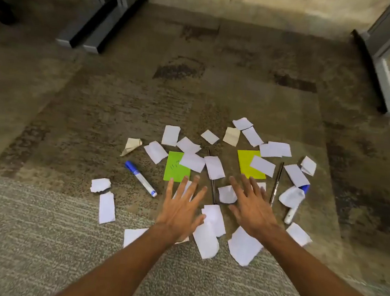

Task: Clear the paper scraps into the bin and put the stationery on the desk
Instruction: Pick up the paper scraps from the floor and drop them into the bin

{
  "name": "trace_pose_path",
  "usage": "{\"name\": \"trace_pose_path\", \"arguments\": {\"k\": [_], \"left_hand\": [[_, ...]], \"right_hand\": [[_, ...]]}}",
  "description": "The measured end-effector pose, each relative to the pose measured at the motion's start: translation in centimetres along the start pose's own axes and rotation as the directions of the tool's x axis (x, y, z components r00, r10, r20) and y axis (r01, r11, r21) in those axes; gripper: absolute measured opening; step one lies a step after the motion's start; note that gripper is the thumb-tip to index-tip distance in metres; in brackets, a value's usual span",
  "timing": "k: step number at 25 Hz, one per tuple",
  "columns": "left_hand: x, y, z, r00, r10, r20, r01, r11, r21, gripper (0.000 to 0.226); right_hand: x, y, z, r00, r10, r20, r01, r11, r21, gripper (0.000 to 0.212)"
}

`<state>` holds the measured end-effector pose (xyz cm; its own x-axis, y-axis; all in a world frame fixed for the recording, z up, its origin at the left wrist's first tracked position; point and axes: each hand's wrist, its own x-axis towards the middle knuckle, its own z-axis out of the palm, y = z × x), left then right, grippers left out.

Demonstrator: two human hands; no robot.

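Basically nothing's cleared: left hand (180,209) and right hand (251,209) spread empty over paper scraps (214,167), markers (140,178) untouched, bin seemingly out of view.

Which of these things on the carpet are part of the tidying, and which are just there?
Part of the job: white paper scraps, blue marker, second blue-capped marker, two dark pens, green sticky note, yellow sticky note.

Just there: grey desk feet, carpet.
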<state>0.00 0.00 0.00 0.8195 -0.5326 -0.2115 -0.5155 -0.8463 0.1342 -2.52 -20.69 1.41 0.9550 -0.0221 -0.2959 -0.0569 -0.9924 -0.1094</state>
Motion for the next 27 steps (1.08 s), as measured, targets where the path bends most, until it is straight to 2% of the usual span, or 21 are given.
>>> {"name": "trace_pose_path", "arguments": {"k": [5, 10, 15, 18, 20, 23, 27], "left_hand": [[0.8, -0.9, 1.4, 1.000, -0.007, -0.016, 0.007, 1.000, 0.007, 0.065], [0.8, -1.2, 2.8, 0.999, -0.010, 0.038, 0.012, 0.999, -0.050, 0.053], [1.1, -1.5, 1.8, 0.996, -0.011, -0.083, 0.000, 0.992, -0.128, 0.056], [2.1, -2.5, 0.4, 0.981, 0.000, -0.196, -0.033, 0.986, -0.166, 0.055], [3.6, -3.8, -0.5, 0.969, -0.065, -0.239, 0.019, 0.982, -0.190, 0.061], [5.5, -5.3, -1.2, 0.964, -0.169, -0.204, 0.115, 0.960, -0.255, 0.068], [7.1, -5.7, -0.9, 0.988, -0.142, -0.062, 0.119, 0.951, -0.284, 0.071]], "right_hand": [[0.4, -0.8, 2.1, 0.998, -0.055, -0.038, 0.056, 0.998, 0.015, 0.068], [1.0, -0.8, 2.5, 0.997, -0.065, -0.049, 0.065, 0.998, -0.017, 0.081], [2.4, -1.3, 1.6, 0.992, -0.014, -0.127, 0.017, 1.000, 0.021, 0.059], [4.6, -2.1, 0.7, 0.981, -0.016, -0.193, 0.040, 0.992, 0.121, 0.054], [6.6, -2.9, 0.3, 0.982, -0.012, -0.189, 0.046, 0.984, 0.173, 0.054], [9.2, -4.1, 0.0, 0.992, 0.040, -0.115, -0.014, 0.976, 0.216, 0.059], [10.7, -4.9, 0.5, 0.996, 0.080, -0.038, -0.069, 0.969, 0.238, 0.070]]}}
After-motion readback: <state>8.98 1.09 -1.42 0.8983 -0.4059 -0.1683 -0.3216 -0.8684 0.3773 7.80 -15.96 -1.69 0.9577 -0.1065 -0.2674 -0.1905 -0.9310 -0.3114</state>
